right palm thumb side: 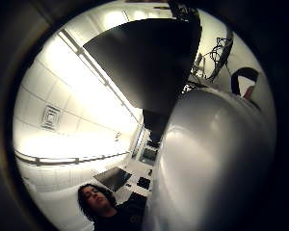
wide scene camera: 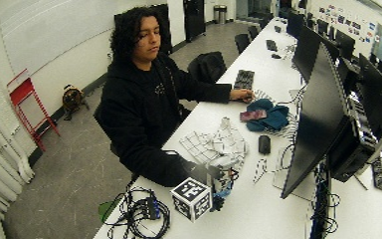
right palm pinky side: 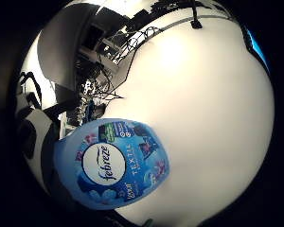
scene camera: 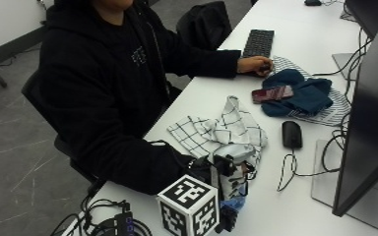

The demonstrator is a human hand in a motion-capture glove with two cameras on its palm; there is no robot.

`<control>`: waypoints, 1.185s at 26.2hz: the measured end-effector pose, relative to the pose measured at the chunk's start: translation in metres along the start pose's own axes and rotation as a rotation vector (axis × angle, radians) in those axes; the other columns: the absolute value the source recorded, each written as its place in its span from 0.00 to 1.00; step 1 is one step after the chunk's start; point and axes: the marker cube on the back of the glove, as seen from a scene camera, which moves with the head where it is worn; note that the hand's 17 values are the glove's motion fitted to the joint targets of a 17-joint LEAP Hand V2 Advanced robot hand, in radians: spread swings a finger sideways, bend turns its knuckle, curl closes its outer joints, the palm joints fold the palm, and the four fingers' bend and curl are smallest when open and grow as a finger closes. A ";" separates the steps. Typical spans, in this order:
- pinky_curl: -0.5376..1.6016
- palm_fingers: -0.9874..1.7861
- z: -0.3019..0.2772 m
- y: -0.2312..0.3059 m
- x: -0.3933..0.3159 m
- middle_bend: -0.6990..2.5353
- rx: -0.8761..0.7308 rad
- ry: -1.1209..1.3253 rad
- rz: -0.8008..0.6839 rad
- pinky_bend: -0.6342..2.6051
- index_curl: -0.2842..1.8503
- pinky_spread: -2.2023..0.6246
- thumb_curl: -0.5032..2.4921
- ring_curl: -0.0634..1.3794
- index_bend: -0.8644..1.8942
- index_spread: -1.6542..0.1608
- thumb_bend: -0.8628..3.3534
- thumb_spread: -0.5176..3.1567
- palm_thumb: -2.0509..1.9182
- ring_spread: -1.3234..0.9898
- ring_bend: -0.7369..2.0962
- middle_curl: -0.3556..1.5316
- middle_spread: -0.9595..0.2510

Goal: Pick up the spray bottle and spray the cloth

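Outside view: at the near edge of the white table [scene camera: 294,206] the gloved right hand [scene camera: 216,169] is wrapped round the grey top of the spray bottle [scene camera: 232,157], its fingers curled about the neck, and only a sliver of the blue body shows below the hand. The bottle stands just at the near end of the checked cloth [scene camera: 225,129], touching or overlapping its crumpled edge; which of the two cannot be told. In the little-finger-side palm view the bottle's blue Febreze label [right palm pinky side: 114,163] fills the space close under the palm, with bare tabletop beyond it. In the thumb-side palm view the bottle's grey rounded head [right palm thumb side: 212,159] looms right against the palm.

The checked cloth lies bunched, one peak standing up in the middle. To its right rests a black mouse [scene camera: 292,134] with its cable looping toward the near side. Farther off a dark blue cloth [scene camera: 303,96] sits on a striped one [scene camera: 333,110], with a dark red phone [scene camera: 272,93] on top. The person's bare left hand [scene camera: 254,64] rests at the far side beside a black keyboard [scene camera: 258,43].
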 end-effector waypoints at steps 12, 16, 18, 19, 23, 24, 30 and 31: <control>0.45 0.87 0.011 -0.009 -0.015 0.43 -0.096 0.039 -0.010 0.35 0.36 0.66 0.37 0.39 0.39 0.75 0.20 0.29 0.75 0.48 0.54 0.49 0.62; 0.45 0.87 0.002 0.026 -0.040 0.43 -0.392 0.206 -0.019 0.36 0.36 0.66 0.38 0.39 0.40 0.75 0.20 0.29 0.75 0.48 0.54 0.49 0.62; 0.45 0.87 0.002 0.041 -0.055 0.43 -0.524 0.319 -0.037 0.36 0.37 0.66 0.38 0.39 0.39 0.76 0.20 0.29 0.75 0.48 0.54 0.49 0.62; 0.45 0.87 0.003 0.050 -0.064 0.43 -0.593 0.374 -0.044 0.36 0.37 0.66 0.38 0.39 0.39 0.76 0.20 0.29 0.75 0.48 0.55 0.49 0.62; 0.45 0.86 0.019 0.081 -0.101 0.43 -0.818 0.561 -0.061 0.36 0.37 0.66 0.38 0.39 0.40 0.76 0.20 0.29 0.75 0.48 0.55 0.49 0.62; 0.45 0.86 0.024 0.087 -0.108 0.43 -0.858 0.613 -0.065 0.36 0.37 0.66 0.39 0.39 0.40 0.76 0.20 0.29 0.75 0.48 0.55 0.49 0.62; 0.45 0.86 0.049 0.114 -0.136 0.43 -1.027 0.994 -0.085 0.35 0.38 0.66 0.39 0.39 0.40 0.76 0.20 0.29 0.75 0.48 0.55 0.49 0.62; 0.45 0.86 0.053 0.117 -0.138 0.43 -1.039 1.056 -0.084 0.35 0.38 0.66 0.39 0.38 0.40 0.76 0.20 0.29 0.75 0.48 0.54 0.49 0.62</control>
